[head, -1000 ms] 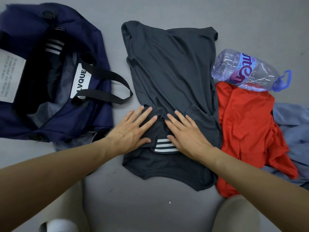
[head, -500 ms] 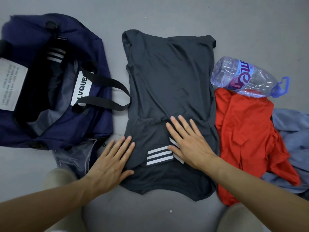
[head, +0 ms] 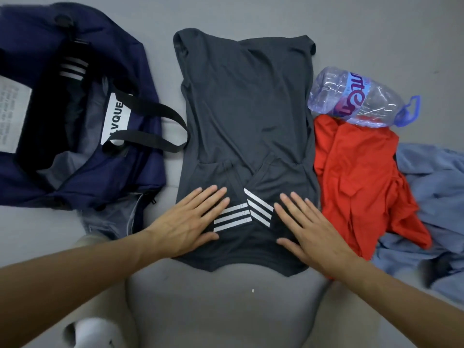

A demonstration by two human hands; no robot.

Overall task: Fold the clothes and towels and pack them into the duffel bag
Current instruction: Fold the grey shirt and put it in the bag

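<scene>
Charcoal cloth fills the middle of your head view: the grey shirt [head: 246, 116] lies flat on the pale floor [head: 226, 310], sleeves crossed inward over the body so it makes one narrow column, ready for an end-to-end fold. Your left hand [head: 190, 219] rests on the near end, about seven o'clock of the cloth, fingers straight and spread, gripping nothing, only pressing. Your right hand [head: 311, 229] mirrors it at five o'clock, palm down, fingers straight too, nothing pinched. Between them sit the white stripes [head: 232, 218] of the two sleeve ends, meeting in a shallow V. I'd say you have both palms there to pin those sleeves and flatten the creases before the next fold. At nine o'clock from the shirt the navy duffel bag [head: 130, 172] lies with its mouth gaping and its black strap [head: 150, 139] flopped almost to the shirt's edge. Something dark and striped looks packed already, and the bag is close enough that a folded bundle travels a short way. At three o'clock a red garment [head: 359, 177] lies crumpled against the shirt's side, with a light blue garment [head: 431, 197] bunched beyond it at four o'clock, both unfolded, waiting. A plastic water bottle [head: 356, 99] lies on its side at two o'clock, touching the red cloth's far edge
</scene>
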